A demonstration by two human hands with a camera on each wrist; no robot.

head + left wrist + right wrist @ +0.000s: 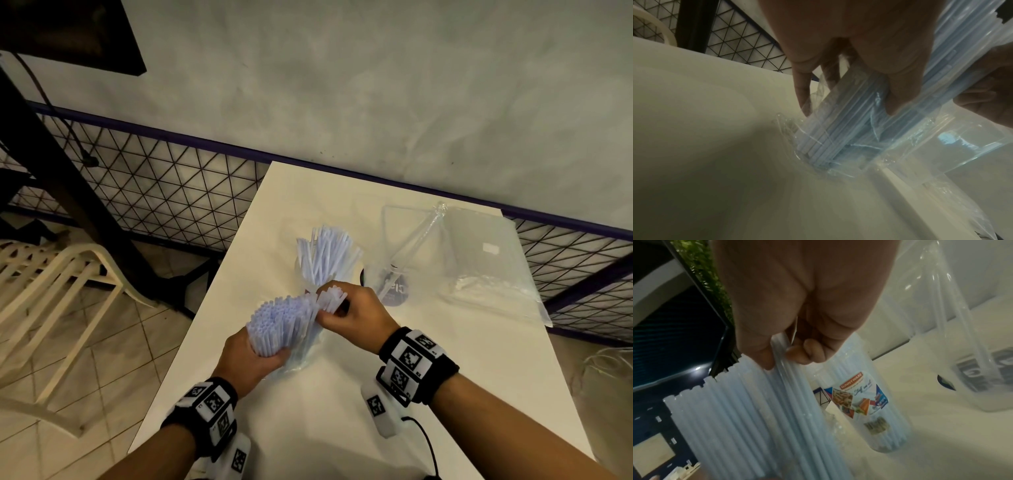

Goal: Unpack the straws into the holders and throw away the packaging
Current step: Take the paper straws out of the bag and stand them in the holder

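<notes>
Straws (277, 322) stand in a fanned bundle w/ their clear wrap (838, 146) on the table (445, 359), betw. both hands. Left hand (248, 359) curls round the bundle's lower part; right hand (356, 308) pinches a few straw tops. Just behind: jar (865, 410) holding more straws.

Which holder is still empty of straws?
The right holder: one clear tube leans inside it, no bundle. The left holder already stands packed with straws.
</notes>
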